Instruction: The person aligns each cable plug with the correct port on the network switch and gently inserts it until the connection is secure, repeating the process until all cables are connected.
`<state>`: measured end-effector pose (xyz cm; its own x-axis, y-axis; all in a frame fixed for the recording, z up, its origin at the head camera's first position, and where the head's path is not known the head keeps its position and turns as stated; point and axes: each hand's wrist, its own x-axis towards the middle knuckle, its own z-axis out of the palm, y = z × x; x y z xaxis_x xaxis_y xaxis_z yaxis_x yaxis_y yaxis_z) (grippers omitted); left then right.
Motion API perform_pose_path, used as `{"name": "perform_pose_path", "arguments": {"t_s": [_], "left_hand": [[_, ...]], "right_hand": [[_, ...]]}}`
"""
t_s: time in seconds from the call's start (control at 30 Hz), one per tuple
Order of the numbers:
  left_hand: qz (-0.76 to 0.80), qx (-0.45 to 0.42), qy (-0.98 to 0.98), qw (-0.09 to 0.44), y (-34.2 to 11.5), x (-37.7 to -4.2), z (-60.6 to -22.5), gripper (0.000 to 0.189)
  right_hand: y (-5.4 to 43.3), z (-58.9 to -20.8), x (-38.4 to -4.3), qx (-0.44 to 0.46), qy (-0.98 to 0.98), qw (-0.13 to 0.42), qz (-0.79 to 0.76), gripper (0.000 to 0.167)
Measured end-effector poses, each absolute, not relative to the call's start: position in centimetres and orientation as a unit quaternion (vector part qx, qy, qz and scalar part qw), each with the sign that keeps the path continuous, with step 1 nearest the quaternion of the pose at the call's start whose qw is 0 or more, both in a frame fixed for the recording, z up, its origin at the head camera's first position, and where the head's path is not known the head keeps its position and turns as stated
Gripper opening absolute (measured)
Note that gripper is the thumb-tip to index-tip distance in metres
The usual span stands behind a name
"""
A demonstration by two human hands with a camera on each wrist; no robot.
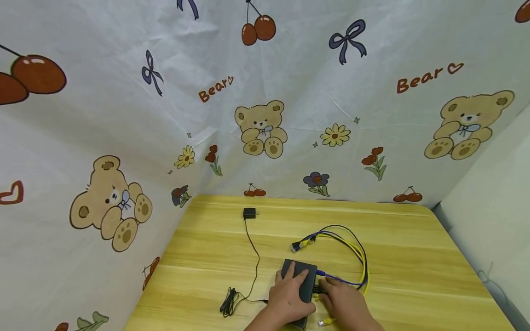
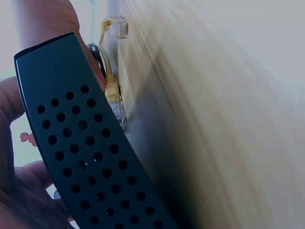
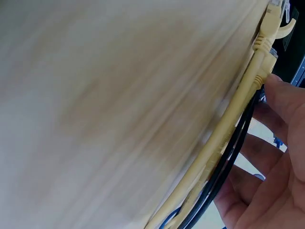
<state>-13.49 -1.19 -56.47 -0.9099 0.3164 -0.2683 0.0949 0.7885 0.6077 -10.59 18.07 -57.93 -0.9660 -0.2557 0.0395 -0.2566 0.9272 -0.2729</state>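
Note:
A black network switch (image 1: 308, 287) lies under my left hand (image 1: 290, 294), whose fingers spread over its top while the thumb grips the near end. The left wrist view shows its vent-holed side (image 2: 83, 143) close up. My right hand (image 1: 348, 301) pinches a black network cable at its plug (image 1: 318, 289), beside the switch's right side. A blue plug (image 1: 320, 273) sits at that side, farther back. In the right wrist view, yellow cables (image 3: 228, 119) and black cables (image 3: 228, 157) run past the fingers; the thumb tip is by a yellow plug (image 3: 268, 67). The pinched plug itself is hidden there.
A loose yellow plug (image 1: 326, 322) lies near the right hand. Behind, the cables loop round to a bunch of plugs (image 1: 300, 245). A black power adapter (image 1: 250, 213) stands back left, its cord coiled (image 1: 228, 302) left of the switch. A patterned cloth (image 1: 290, 92) hangs behind the table.

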Motion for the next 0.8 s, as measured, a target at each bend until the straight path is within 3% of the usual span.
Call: {"name": "perform_pose_path", "arguments": {"t_s": [0.1, 0.2, 0.33, 0.57, 0.8], "left_hand": [[0.303, 0.113, 0.93, 0.177, -1.2, -13.4, -56.5, 0.08], [0.303, 0.115, 0.929, 0.176, -1.2, -13.4, -56.5, 0.08], [0.305, 0.118, 0.928, 0.178, -1.3, -13.4, -56.6, 0.079], [0.312, 0.114, 0.926, 0.179, -1.4, -13.5, -56.6, 0.079], [0.319, 0.114, 0.923, 0.18, -1.5, -13.5, -56.5, 0.079]], "right_hand": [[18.1, -58.0, -10.6, 0.145, -0.979, 0.026, 0.143, 0.024], [18.0, -57.7, -10.5, 0.157, -0.969, 0.018, 0.187, 0.01], [17.9, -57.1, -10.4, 0.158, -0.959, -0.003, 0.234, 0.016], [17.7, -56.9, -10.1, 0.139, -0.963, 0.011, 0.231, 0.009], [17.7, -56.6, -9.8, 0.124, -0.968, 0.011, 0.22, 0.012]]}}
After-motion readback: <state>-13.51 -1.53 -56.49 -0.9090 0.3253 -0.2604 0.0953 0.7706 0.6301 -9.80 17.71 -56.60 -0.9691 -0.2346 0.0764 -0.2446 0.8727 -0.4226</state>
